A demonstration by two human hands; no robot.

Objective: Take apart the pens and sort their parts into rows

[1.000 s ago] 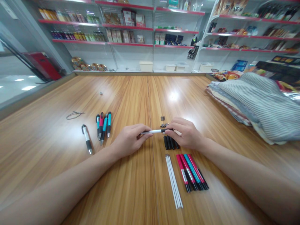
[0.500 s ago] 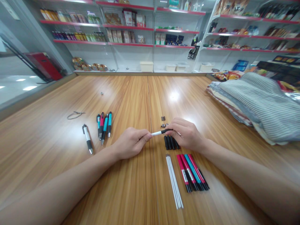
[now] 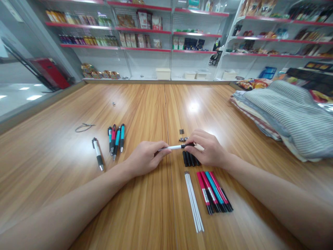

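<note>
Both hands meet over the middle of the wooden table [image 3: 145, 104]. My left hand [image 3: 145, 158] pinches the left end of a thin white pen refill [image 3: 173, 147]. My right hand [image 3: 206, 147] pinches a black pen part [image 3: 187, 145] on the refill's right end. Under my right hand lie several black pen pieces [image 3: 189, 159]. Closer to me lie white refills [image 3: 194, 200] and red and teal pen barrels [image 3: 213, 191]. Small dark metal parts [image 3: 181, 131] sit just beyond the hands.
Several assembled teal and red pens [image 3: 116, 139] and a white pen [image 3: 97, 153] lie to the left, with a thin loop [image 3: 83, 127] farther left. Folded striped cloth [image 3: 286, 114] fills the right side. Stocked shop shelves [image 3: 145, 31] stand behind.
The hands have stayed in place; the refill has shifted slightly between the fingers, with the visible white length changing a little.
</note>
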